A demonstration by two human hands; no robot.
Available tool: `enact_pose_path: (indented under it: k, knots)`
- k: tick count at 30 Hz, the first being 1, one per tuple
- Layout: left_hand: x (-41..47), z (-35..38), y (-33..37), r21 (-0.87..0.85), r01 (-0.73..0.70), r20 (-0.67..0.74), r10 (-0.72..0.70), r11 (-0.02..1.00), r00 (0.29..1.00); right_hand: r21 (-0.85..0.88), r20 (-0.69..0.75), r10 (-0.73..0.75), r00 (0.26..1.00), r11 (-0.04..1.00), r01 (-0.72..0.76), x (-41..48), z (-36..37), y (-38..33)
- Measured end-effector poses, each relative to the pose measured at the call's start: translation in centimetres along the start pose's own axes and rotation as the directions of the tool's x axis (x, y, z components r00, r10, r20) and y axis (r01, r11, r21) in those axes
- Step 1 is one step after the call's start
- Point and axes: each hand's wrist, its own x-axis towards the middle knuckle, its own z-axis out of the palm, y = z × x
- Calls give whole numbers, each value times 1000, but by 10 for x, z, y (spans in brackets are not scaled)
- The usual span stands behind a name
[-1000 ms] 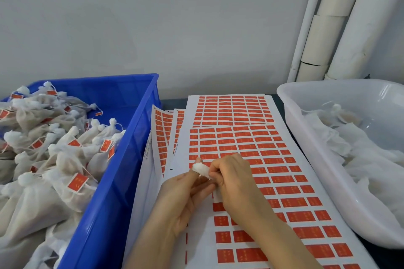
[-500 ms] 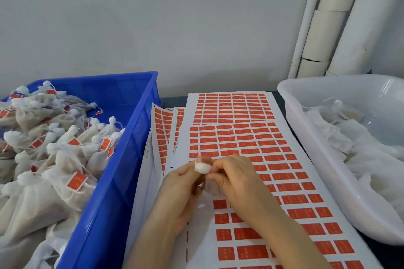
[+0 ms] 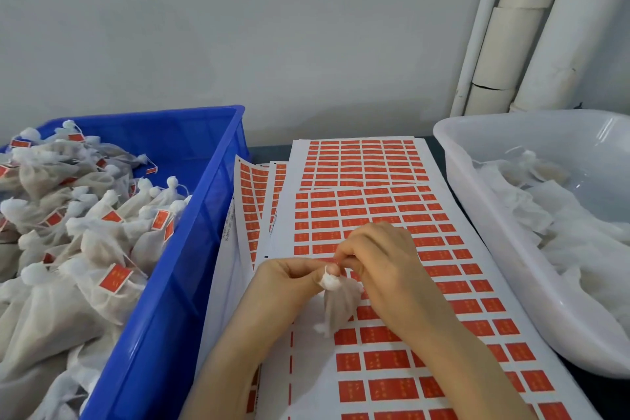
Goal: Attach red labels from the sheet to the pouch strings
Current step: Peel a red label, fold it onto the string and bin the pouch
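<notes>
- Changed: pouch (image 3: 341, 307) body, tucked between the hands half a second ago, now hangs free below them.
- Judged: label is being pressed onto the string; fingers hide it, unconfirmed.
- Left hand (image 3: 293, 280) pinches the tied neck; right hand (image 3: 381, 262) pinches just above it.
- Pouch is held over the label sheet (image 3: 320, 385), mid-tabletop, between blue crate (image 3: 177, 283) and white tub (image 3: 453, 160).
- Long axis runs far to near: neck toward the far edge, bottom toward the near edge.

Pouch (image 3: 341, 307) now in full view
</notes>
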Motion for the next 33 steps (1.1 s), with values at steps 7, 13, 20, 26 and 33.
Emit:
enact_pose_path:
  k: [7, 13, 20, 26, 33]
  knots:
    - [-3, 1, 5, -101, -3, 35, 7, 995, 999, 343, 36, 299, 954, 893, -293, 4, 0, -5]
    - [-1, 0, 0, -121, -14, -27, 10, 993, 1000, 623, 219, 458, 862, 614, -484, 1, 3, -9]
    - [1, 2, 0, -280, -9, -31, 0, 960, 1000, 631, 287, 458, 841, 570, -526, 2, 6, -10]
    - [3, 7, 1, -358, 10, -69, -37, 933, 997, 689, 299, 507, 809, 471, -550, -1, 5, -11]
    - [3, 15, 2, -278, -194, -148, 158, 941, 976, 675, 301, 477, 826, 505, -537, 0, 3, -11]
